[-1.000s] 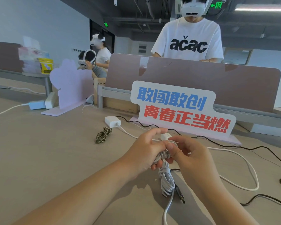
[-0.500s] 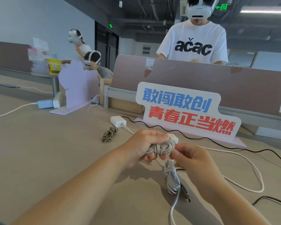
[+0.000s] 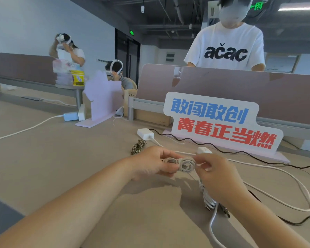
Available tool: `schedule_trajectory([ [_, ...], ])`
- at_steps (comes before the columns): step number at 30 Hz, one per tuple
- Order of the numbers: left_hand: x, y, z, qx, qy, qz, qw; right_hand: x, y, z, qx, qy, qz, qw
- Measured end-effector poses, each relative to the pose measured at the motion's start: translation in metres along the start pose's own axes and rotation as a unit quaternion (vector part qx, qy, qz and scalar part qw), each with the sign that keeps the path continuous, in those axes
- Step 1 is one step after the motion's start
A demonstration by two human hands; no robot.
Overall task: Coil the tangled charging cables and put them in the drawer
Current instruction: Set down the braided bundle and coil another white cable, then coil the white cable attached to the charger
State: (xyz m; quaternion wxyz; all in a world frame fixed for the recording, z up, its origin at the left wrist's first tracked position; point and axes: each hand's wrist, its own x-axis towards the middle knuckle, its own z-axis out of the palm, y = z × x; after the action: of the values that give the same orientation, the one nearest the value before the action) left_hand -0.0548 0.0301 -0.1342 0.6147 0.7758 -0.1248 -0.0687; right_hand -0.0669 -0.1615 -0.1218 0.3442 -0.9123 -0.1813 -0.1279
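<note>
**Securing the Wrap on the Cable Bundle**

The left hand gripped one end of the white cable bundle, which was held just above the tabletop. The right hand pinched the other end, at the cross-wraps. The step in hand appeared to be finishing the wrap. For a good result, apply even tension, lay each turn beside the last, and tuck the tail under a turn before release. A loose white cable and a black cable lay uncoiled nearby. No drawer was in view.
</note>
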Motion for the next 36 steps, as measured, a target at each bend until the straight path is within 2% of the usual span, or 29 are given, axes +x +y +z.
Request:
schedule_trajectory([
  [2, -0.005, -0.011, -0.016, 0.130, 0.089, 0.003, 0.987, 0.006, -0.013, 0.016, -0.038, -0.054, -0.027, 0.997],
  [4, -0.008, -0.028, -0.031, 0.259, 0.190, -0.003, 0.947, 0.010, -0.027, 0.040, -0.084, -0.140, -0.051, 0.985],
  [7, -0.010, -0.049, -0.049, 0.264, 0.301, -0.032, 0.916, 0.019, -0.034, 0.090, -0.194, -0.232, -0.121, 0.945],
  [9, -0.006, -0.056, -0.060, 0.257, 0.355, -0.056, 0.897, 0.032, -0.034, 0.112, -0.227, -0.221, -0.131, 0.939],
  [12, 0.001, -0.060, -0.077, 0.241, 0.406, -0.084, 0.878, 0.054, -0.033, 0.125, -0.206, -0.209, -0.117, 0.949],
  [19, 0.012, -0.063, -0.089, 0.227, 0.455, -0.089, 0.856, 0.066, -0.035, 0.130, -0.191, -0.223, -0.110, 0.950],
  [22, 0.009, -0.056, -0.085, 0.218, 0.488, -0.057, 0.843, 0.058, -0.040, 0.124, -0.129, -0.145, -0.056, 0.979],
  [24, 0.002, -0.051, -0.078, 0.228, 0.504, 0.007, 0.833, 0.049, -0.046, 0.119, -0.237, -0.063, -0.033, 0.969],
  [25, -0.002, -0.049, -0.072, 0.226, 0.502, 0.045, 0.834, 0.043, -0.048, 0.116, -0.307, -0.037, -0.024, 0.951],
  [27, -0.008, -0.046, -0.058, 0.207, 0.465, 0.105, 0.855, 0.031, -0.051, 0.110, -0.378, -0.007, -0.009, 0.926],
  [30, -0.005, -0.042, -0.031, 0.232, 0.333, 0.117, 0.906, 0.017, -0.045, 0.092, -0.423, -0.007, 0.061, 0.904],
  [32, 0.005, -0.039, -0.009, 0.312, 0.233, 0.104, 0.915, 0.013, -0.030, 0.068, -0.408, -0.022, 0.158, 0.899],
  [34, 0.020, -0.038, 0.013, 0.390, 0.153, 0.089, 0.904, 0.012, -0.006, 0.047, -0.342, -0.053, 0.241, 0.907],
  [35, 0.027, -0.038, 0.024, 0.413, 0.126, 0.085, 0.898, 0.011, 0.007, 0.040, -0.312, -0.073, 0.242, 0.916],
  [36, 0.034, -0.038, 0.034, 0.423, 0.109, 0.082, 0.896, 0.009, 0.018, 0.035, -0.298, -0.085, 0.208, 0.928],
])
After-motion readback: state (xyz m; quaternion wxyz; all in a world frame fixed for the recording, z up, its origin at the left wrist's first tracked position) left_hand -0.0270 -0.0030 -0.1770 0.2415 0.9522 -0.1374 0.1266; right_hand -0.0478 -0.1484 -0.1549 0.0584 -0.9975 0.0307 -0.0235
